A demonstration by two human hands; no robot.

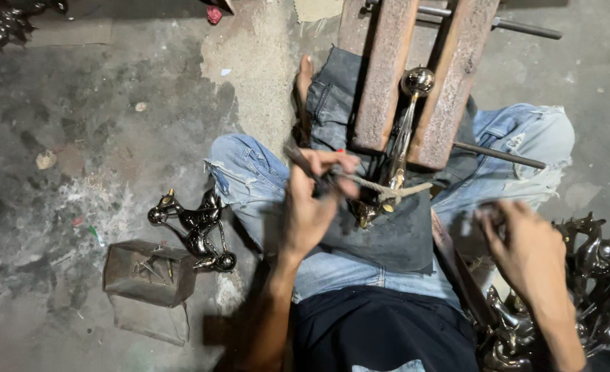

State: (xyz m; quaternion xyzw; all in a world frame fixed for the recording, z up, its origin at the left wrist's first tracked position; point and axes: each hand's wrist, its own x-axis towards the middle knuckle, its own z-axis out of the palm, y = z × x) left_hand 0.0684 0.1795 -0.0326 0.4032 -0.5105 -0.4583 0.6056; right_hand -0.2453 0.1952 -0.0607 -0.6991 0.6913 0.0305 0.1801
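I sit on the floor (112, 124) with the wooden clamp (415, 76) across my lap, so its two bars pin the shiny metal piece (396, 155) steady in front of me. My left hand (312, 207) has its fingers closed around a thin tool (305, 165) beside the rope (388, 189). My right hand (525, 251) reaches toward the heap of metal figures (594, 275); I cannot tell its fingers' grip.

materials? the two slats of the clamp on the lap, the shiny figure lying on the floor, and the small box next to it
Slats: look like wood, rough, brown and unpainted, with grain-like streaks; rusted steel can't be ruled out.
Figure on the floor: likely cast metal, dark and polished, with sharp mirror-like highlights.
Box: probably thin sheet metal, dull brown-grey, dented and tarnished; worn card is possible.
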